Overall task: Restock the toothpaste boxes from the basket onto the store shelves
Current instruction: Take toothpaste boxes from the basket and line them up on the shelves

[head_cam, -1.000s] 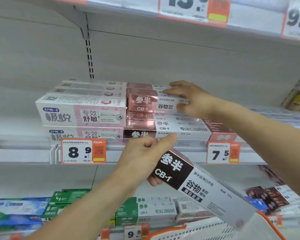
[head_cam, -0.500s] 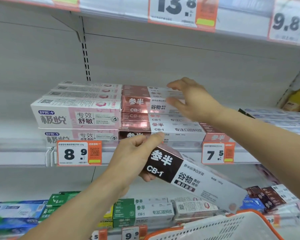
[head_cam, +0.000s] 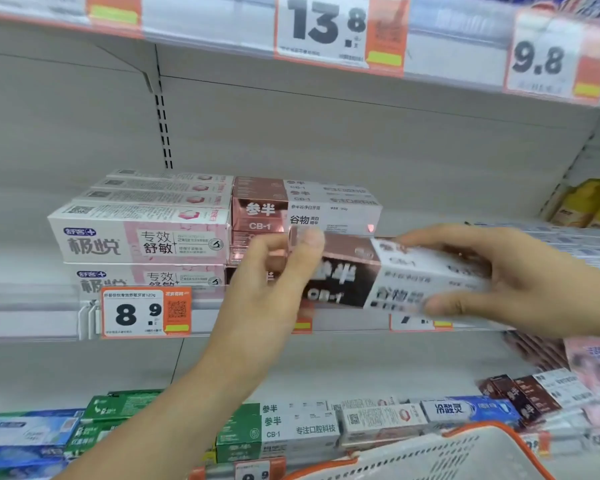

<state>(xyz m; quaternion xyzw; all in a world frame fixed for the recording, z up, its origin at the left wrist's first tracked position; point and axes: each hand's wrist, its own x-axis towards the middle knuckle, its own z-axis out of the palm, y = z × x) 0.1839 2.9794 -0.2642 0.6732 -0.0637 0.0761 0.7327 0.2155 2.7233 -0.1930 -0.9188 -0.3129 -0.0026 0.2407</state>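
Both hands hold one brown-and-white CB-1 toothpaste box (head_cam: 392, 275) level in front of the middle shelf. My left hand (head_cam: 271, 282) grips its brown left end with thumb and fingers. My right hand (head_cam: 506, 271) wraps its white right end, thumb underneath. Just behind and above sits a stack of matching rose-brown CB-1 boxes (head_cam: 305, 213) on the shelf. The white basket (head_cam: 447, 459) with an orange rim shows at the bottom right; what it holds is hidden.
Pink-and-white toothpaste boxes (head_cam: 139, 233) are stacked left of the CB-1 stack. Price tags 8.9 (head_cam: 146, 311) and 13.8 (head_cam: 326, 27) hang on the shelf rails. The lower shelf carries green (head_cam: 118, 420), white and dark boxes. Yellow packs (head_cam: 589, 202) stand far right.
My right hand left the shelved stack and came down onto the white end of the held box. The box rose and turned from a downward slant to nearly level.
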